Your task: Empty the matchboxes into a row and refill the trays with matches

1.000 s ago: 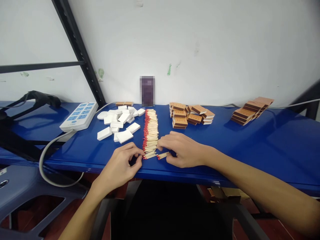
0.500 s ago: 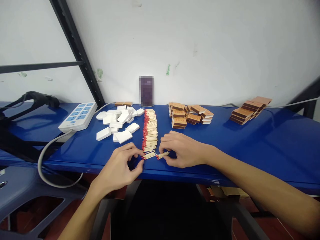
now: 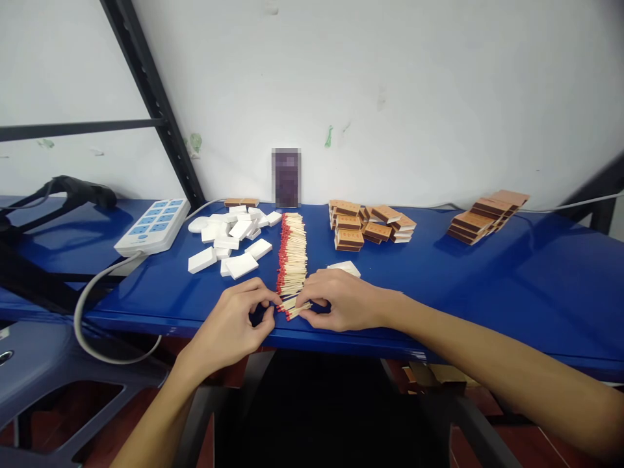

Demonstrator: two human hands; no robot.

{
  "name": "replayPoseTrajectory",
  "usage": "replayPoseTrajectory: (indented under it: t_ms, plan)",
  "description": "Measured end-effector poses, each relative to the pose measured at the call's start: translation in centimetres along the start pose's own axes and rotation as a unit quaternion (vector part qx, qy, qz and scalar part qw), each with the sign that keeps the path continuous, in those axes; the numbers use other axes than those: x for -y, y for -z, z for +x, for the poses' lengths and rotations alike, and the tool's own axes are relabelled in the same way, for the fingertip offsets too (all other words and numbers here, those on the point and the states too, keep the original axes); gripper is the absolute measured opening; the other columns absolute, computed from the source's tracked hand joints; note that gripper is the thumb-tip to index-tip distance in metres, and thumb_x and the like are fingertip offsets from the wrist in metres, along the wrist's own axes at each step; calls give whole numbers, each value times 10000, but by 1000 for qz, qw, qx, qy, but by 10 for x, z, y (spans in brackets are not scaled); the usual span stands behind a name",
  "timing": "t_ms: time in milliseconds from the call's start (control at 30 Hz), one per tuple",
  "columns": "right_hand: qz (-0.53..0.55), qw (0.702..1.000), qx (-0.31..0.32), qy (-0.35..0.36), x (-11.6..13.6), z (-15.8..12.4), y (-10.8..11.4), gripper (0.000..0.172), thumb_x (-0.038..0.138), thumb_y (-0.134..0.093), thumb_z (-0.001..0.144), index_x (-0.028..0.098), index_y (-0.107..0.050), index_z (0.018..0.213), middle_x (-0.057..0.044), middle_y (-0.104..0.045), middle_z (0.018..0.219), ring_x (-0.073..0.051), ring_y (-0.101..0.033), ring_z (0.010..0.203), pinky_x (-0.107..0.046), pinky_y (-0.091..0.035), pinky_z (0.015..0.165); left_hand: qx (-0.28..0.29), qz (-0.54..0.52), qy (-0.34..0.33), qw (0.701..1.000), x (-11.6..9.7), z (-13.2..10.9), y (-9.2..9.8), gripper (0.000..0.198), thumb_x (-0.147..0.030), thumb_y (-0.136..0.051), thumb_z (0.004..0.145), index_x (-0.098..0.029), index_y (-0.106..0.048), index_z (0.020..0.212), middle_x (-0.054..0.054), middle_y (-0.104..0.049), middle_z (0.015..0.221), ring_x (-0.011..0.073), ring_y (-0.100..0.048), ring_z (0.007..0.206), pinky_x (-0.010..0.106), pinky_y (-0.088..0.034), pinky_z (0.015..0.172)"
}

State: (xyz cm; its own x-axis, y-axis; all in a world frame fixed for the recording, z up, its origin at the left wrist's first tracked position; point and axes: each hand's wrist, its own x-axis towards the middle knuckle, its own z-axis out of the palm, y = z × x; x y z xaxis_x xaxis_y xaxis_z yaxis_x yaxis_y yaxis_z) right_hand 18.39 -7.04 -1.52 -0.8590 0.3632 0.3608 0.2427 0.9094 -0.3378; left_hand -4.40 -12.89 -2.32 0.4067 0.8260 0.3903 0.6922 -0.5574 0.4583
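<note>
At the near edge of a blue table (image 3: 439, 273), the right hand (image 3: 344, 300) reaches in, thumb and fingers closed on the plain ends of a small bunch (image 3: 296, 312) of matches. Its red heads point left. Just beside it, the left hand (image 3: 238, 320) curls in, finger and thumb nearly meeting next to the heads; whether they pinch a match, I cannot tell.

The bunch is at the near end of a long row (image 3: 293, 250) of matches running away toward the wall, heads on the left; fingers hide whether the two touch. The matches should be very light and stiff, apt to roll or fan apart, and thin enough to snap. The plain wooden ends look the best place to hold, with a soft pinch that spares the heads.

Just beyond the right hand lies a white box (image 3: 345, 267), partly hidden. Farther back, left of the row, is a loose pile (image 3: 234, 231) of more white boxes, with a power strip (image 3: 155, 227) farther left. Right of the row sit brown matchboxes (image 3: 349, 224), and well apart from them a leaning stack (image 3: 480, 218) of more. Against the white wall (image 3: 380, 84) stands a dark, pixelated panel (image 3: 286, 177).
</note>
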Motion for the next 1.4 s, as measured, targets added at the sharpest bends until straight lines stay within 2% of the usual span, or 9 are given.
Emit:
replayPoseTrajectory:
  t_ms: [267,600,967,1200,1400]
  plan:
    - [-39,999,-8,-4,1,-4,4,174,197,-615,877,159,-732,1000,-14,-682,742,-136,-559,652,-270,-386,658,4,-5,6,1000,0,1,0,228,-118,-566,866,-210,-743,976,-10,-608,798,91,-512,639,219,-402,579]
    - [-52,997,37,-33,3,-4,6,210,229,-568,920,160,-694,1073,-47,-725,889,-168,-599,750,-321,-391,730,6,-3,-3,1000,0,0,0,209,-136,-569,883,-212,-741,974,-4,-610,793,98,-497,633,225,-399,582]
    - [-54,997,47,-36,2,-5,8,192,236,-548,931,162,-688,1038,-37,-706,836,-153,-558,693,-315,-365,712,4,-2,7,1000,1,1,-2,174,-184,-562,915,-214,-732,941,-4,-606,804,101,-497,643,220,-400,589]
    - [-55,997,38,-37,2,-5,9,202,228,-575,899,165,-704,1042,-19,-681,767,-146,-541,654,-296,-362,672,22,23,10,999,-2,0,0,200,-349,-596,921,-199,-728,936,-8,-575,711,120,-516,620,252,-401,583]
    - [-42,998,36,-36,3,-5,9,167,216,-578,898,164,-715,977,-12,-665,718,-139,-521,625,-281,-351,641,29,32,12,999,-2,0,-2,264,-453,-691,851,-208,-717,944,-30,-521,678,122,-508,617,260,-392,601]
